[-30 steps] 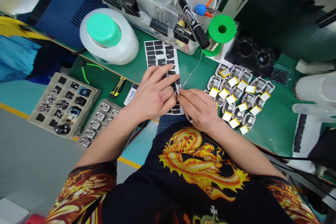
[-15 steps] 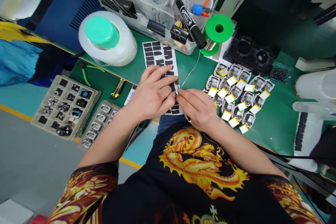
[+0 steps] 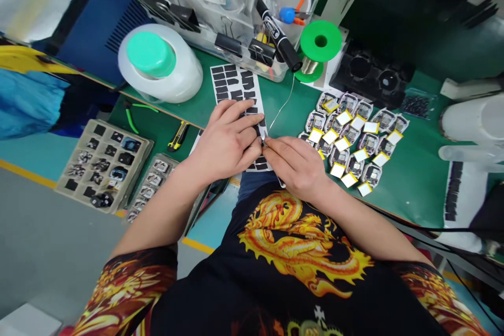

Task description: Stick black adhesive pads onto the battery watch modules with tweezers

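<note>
My left hand [image 3: 228, 139] lies palm down over a white sheet of black stickers [image 3: 231, 74], its outer fingers stretched out. Its thumb and index finger come together near a tiny pale piece [image 3: 264, 141], which the fingertips mostly hide. Fingers bent, my right hand [image 3: 297, 164] meets the left fingertips there. It is closed round a slim tool [image 3: 282, 182]; one end shows below the palm, but its kind is unclear. A thin solder wire [image 3: 282, 108] runs from a green spool [image 3: 321, 42] down to the fingertips.
To the right lie several small watch-like housings [image 3: 370, 144] with white, yellow-edged battery cells. A clear bin [image 3: 240, 58] with a black marker [image 3: 279, 34], a white bottle [image 3: 185, 76] and a cutter knife [image 3: 179, 135] stand or lie nearby. Parts trays [image 3: 84, 191] are at left.
The camera view has shifted slightly, so the spool and bin appear a little further left. My right fingertips have edged closer to my left thumb; both hands otherwise keep their places.
</note>
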{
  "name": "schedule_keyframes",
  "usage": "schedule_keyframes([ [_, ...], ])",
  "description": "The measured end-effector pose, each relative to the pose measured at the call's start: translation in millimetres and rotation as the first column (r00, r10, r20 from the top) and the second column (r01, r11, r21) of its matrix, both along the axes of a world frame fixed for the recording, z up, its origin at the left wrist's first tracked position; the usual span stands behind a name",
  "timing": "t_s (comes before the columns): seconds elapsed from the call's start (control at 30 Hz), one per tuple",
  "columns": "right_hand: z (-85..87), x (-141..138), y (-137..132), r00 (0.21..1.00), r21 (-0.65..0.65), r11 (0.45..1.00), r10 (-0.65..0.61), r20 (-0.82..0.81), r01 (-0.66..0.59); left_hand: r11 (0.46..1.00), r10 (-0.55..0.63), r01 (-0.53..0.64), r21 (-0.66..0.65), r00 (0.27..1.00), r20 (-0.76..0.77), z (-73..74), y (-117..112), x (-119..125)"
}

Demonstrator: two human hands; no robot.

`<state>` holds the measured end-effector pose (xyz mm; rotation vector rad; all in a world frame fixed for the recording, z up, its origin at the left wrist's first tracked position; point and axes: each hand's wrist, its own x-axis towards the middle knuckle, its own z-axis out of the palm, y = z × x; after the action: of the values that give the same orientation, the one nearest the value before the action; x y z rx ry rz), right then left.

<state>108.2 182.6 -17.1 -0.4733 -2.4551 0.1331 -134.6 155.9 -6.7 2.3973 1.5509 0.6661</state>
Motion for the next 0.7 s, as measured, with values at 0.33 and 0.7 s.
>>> schedule_keyframes([
  [0.33,32.5,43.8,-14.2,0.993,-0.151,0.988,0.014,-0.118,-0.032,0.992,-0.046,0.044,0.116,0.999,0.016,1.4,0.8,-2.3],
  [0.7,55.2,134.7,-7.0,0.763,-0.27,0.826,-0.562,-0.319,0.496,0.965,-0.163,0.178,0.195,0.982,-0.09,1.9,-5.0,1.2],
])
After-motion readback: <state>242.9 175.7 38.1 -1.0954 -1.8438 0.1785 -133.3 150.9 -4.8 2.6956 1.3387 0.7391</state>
